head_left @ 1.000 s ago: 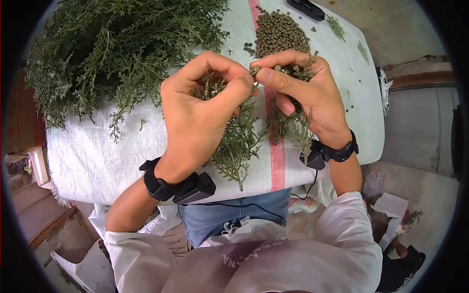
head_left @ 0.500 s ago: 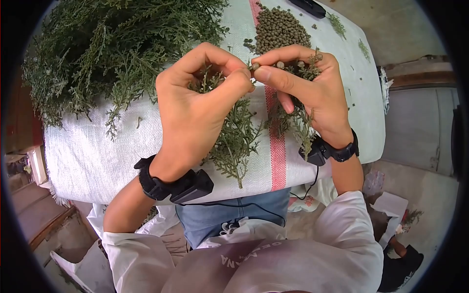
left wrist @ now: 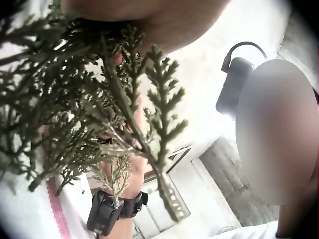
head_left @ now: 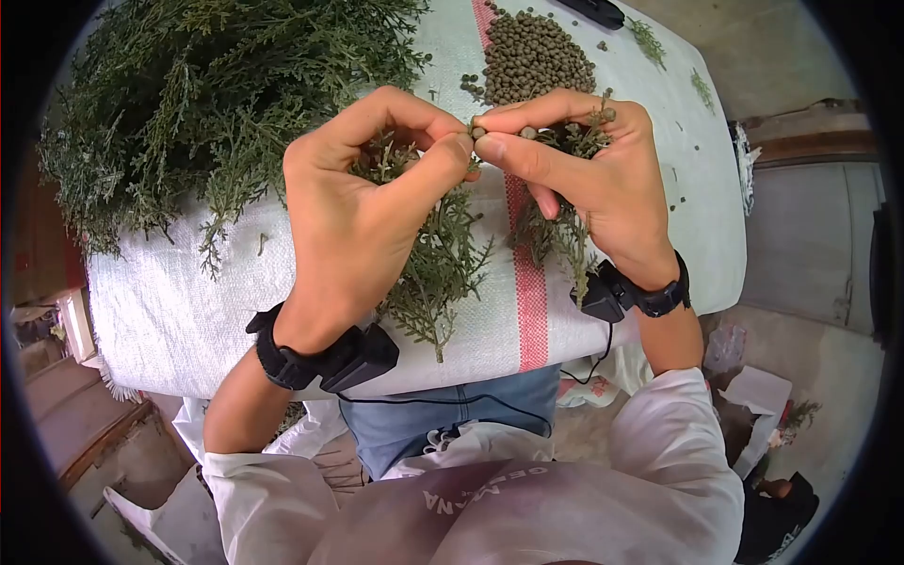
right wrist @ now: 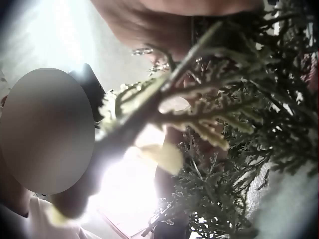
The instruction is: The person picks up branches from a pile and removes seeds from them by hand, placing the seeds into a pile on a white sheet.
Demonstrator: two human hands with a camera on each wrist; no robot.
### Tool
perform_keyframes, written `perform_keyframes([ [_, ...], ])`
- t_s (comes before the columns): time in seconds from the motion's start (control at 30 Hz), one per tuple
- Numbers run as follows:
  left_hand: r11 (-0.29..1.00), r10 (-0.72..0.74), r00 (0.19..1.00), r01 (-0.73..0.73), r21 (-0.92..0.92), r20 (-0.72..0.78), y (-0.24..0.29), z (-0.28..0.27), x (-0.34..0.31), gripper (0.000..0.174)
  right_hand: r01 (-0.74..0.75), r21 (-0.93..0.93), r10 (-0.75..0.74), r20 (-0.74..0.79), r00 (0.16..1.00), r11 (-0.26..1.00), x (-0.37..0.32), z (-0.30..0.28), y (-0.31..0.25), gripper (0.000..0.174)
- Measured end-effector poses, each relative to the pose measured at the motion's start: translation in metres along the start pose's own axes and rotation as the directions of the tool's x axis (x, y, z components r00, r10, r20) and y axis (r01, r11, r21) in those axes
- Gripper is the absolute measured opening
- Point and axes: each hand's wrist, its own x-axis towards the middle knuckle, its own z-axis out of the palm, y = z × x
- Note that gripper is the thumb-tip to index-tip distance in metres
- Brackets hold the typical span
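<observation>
In the head view my left hand (head_left: 353, 212) holds a green conifer sprig (head_left: 435, 282) that hangs below the palm. My right hand (head_left: 612, 179) holds another sprig (head_left: 557, 237), with small round cones (head_left: 529, 134) along its upper part. Thumb and index fingertips of both hands meet at one small brownish cone (head_left: 478, 133). In the left wrist view the left hand's sprig (left wrist: 159, 119) spreads large in front, its cut stem pointing down. Blurred foliage (right wrist: 209, 114) fills much of the right wrist view beneath the palm.
A white woven sack (head_left: 188, 320) with a pink stripe (head_left: 532, 320) forms the work surface. Cut conifer branches (head_left: 217, 113) are heaped at its left, and a pile of small round cones (head_left: 537, 61) lies beyond the hands. A black object (head_left: 595, 11) and loose sprigs (head_left: 648, 45) lie farther back.
Both hands have risen slightly and shifted a little left with their sprigs. Their fingertips stay together at the small cone.
</observation>
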Motion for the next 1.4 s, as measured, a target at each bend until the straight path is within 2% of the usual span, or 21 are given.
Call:
perform_keyframes([
  [0.1,1.0,-0.017,1.0,0.017,0.014,0.008,0.0,-0.001,0.0,0.001,0.027,-0.01,-0.027,-0.004,1.0,1.0,0.0,0.001,0.001,0.011],
  [0.23,0.997,0.041,0.999,-0.042,0.062,0.011,0.001,-0.001,0.002,0.004,0.035,-0.082,-0.037,-0.026,0.999,0.996,0.003,-0.003,-0.003,0.012],
  [0.33,0.997,0.052,0.998,-0.053,0.055,0.029,0.002,-0.001,0.003,0.008,-0.048,-0.062,0.049,0.01,0.999,0.997,0.004,-0.008,-0.013,0.017],
  [0.5,0.998,0.06,0.997,-0.061,0.033,0.048,0.0,0.0,0.005,0.015,-0.04,0.043,0.039,0.039,0.998,0.998,0.002,-0.003,-0.009,0.027],
  [0.57,0.993,-0.032,0.997,0.04,-0.11,0.075,0.004,0.001,0.005,0.018,0.157,-0.109,-0.147,0.098,0.984,0.982,0.002,-0.004,0.001,0.03],
  [0.6,0.98,-0.08,0.992,0.096,-0.176,0.093,0.005,0.001,0.005,0.019,0.207,-0.139,-0.192,0.117,0.975,0.968,0.002,-0.005,0.001,0.03],
  [0.63,0.981,-0.081,0.993,0.096,-0.169,0.091,0.006,0.002,0.005,0.019,0.257,-0.168,-0.236,0.135,0.962,0.952,0.002,-0.005,0.0,0.031],
  [0.73,0.949,0.002,1.0,-0.004,-0.316,-0.006,0.002,0.006,0.007,0.021,-0.059,-0.071,0.067,0.124,0.99,0.996,-0.001,-0.014,-0.019,0.028],
  [0.77,0.953,-0.003,1.0,-0.001,-0.302,-0.01,0.001,0.006,0.007,0.021,-0.059,-0.055,0.065,0.129,0.989,0.997,-0.002,-0.014,-0.018,0.028],
  [0.87,0.968,-0.044,0.999,0.048,-0.245,0.024,-0.001,0.008,0.008,0.021,0.013,0.156,-0.022,0.058,0.998,0.988,-0.001,-0.016,-0.016,0.027],
  [0.9,0.969,-0.042,0.999,0.047,-0.244,0.027,-0.002,0.008,0.007,0.021,0.015,0.157,-0.024,0.055,0.998,0.988,-0.001,-0.016,-0.015,0.027],
  [1.0,0.993,-0.119,0.974,0.114,0.034,0.195,-0.004,0.007,0.0,0.021,-0.07,0.193,0.08,-0.043,0.996,0.979,0.0,-0.012,-0.01,0.027],
  [1.17,0.993,-0.115,0.975,0.113,0.019,0.188,-0.011,0.01,-0.006,0.019,-0.006,0.257,0.032,-0.1,0.994,0.966,0.0,-0.002,-0.008,0.024],
  [1.23,0.996,-0.092,0.974,0.089,0.026,0.209,-0.013,0.006,-0.009,0.015,0.164,0.003,-0.163,-0.095,0.982,0.986,-0.002,0.008,0.0,0.023],
  [1.3,0.997,-0.081,0.971,0.076,0.032,0.223,-0.011,0.007,-0.007,0.013,0.247,-0.124,-0.258,-0.079,0.963,0.961,-0.002,0.008,0.001,0.024],
  [1.4,0.963,-0.2,0.962,0.229,-0.146,0.188,-0.001,0.013,-0.007,0.015,0.106,0.127,-0.094,-0.098,0.991,0.986,-0.002,-0.005,-0.01,0.028],
])
